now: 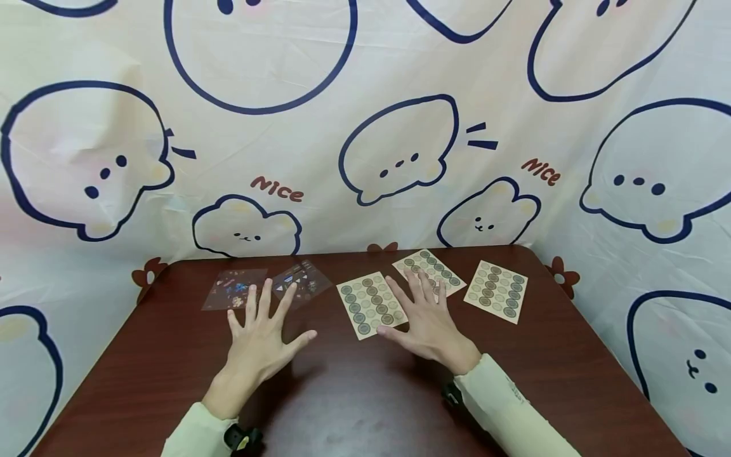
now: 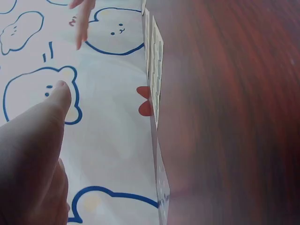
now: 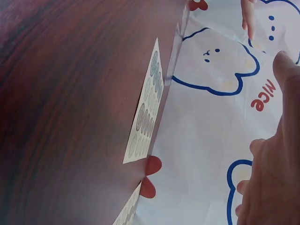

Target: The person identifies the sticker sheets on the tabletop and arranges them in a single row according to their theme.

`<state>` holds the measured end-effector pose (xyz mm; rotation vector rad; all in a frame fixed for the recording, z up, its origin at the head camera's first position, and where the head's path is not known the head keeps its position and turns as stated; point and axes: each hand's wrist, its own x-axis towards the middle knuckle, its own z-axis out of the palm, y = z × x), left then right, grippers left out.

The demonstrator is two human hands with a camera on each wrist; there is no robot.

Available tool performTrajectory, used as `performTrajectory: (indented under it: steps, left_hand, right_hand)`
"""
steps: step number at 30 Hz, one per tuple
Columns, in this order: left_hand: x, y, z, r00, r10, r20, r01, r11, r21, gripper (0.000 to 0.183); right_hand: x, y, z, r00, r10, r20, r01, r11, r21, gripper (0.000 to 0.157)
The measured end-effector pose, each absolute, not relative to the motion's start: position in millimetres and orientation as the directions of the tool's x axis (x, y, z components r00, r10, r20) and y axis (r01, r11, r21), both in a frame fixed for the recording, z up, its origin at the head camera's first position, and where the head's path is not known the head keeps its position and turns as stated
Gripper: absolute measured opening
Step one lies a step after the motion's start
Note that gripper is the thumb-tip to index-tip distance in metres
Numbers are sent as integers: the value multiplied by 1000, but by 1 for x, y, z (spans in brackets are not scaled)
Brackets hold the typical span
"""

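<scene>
My left hand (image 1: 257,346) is held above the table with its fingers spread, holding nothing. In the head view its fingertips overlap two clear sheets with small colourful printed figures, the left sheet (image 1: 219,295) and the right sheet (image 1: 311,282). My right hand (image 1: 428,327), also spread and holding nothing, hovers over the cream sheets of round stickers. Its thumb and index finger overlap the nearest sticker sheet (image 1: 365,308); the other fingers partly hide the back sticker sheet (image 1: 419,257). A third sticker sheet (image 1: 497,292) lies to the right of that hand.
The dark brown wooden table (image 1: 365,406) has rounded far corners. Behind it and at both sides hangs a white cloth (image 1: 320,152) printed with blue-outlined cartoon animals. Dark devices are strapped to both wrists, including the left wrist device (image 1: 242,438).
</scene>
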<state>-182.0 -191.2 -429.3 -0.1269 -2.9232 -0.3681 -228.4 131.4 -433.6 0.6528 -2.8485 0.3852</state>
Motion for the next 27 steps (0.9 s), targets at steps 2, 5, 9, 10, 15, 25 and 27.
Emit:
performTrajectory:
  steps: [2,5,9,10,15,25,27]
  left_hand:
    - [-182,-195,-429,-977,57,208,108,964,241,97]
    - [-181,-201,-430,-976,53,210,104,966,238,97]
    - [-178,-209,-435,-979,44,199,89,971,223,98]
    - [-177,-211,-436,-980,41,196,85,972,219,98]
    - [-175,-223,-438,-978,35,204,77,977,201,97]
    - [-173,-244,-441,-961,51,272,104,977,187,91]
    - [-173,-248,-442,-956,56,287,113,976,186,90]
  right_hand:
    - [-229,130,-433,-881,-411,235,-458,865,-205,95]
    - [-230,128,-432,-878,-425,221,-468,860,-205,95]
    - [-231,126,-433,-873,-443,203,-481,851,-209,95]
    - [-232,125,-433,-872,-447,200,-484,848,-213,95]
    - [-234,119,-436,-864,-466,189,-501,834,-233,94]
    - [-241,103,-434,-846,-510,153,-533,803,-266,90]
    - [-242,100,-434,-843,-519,142,-537,793,-287,90]
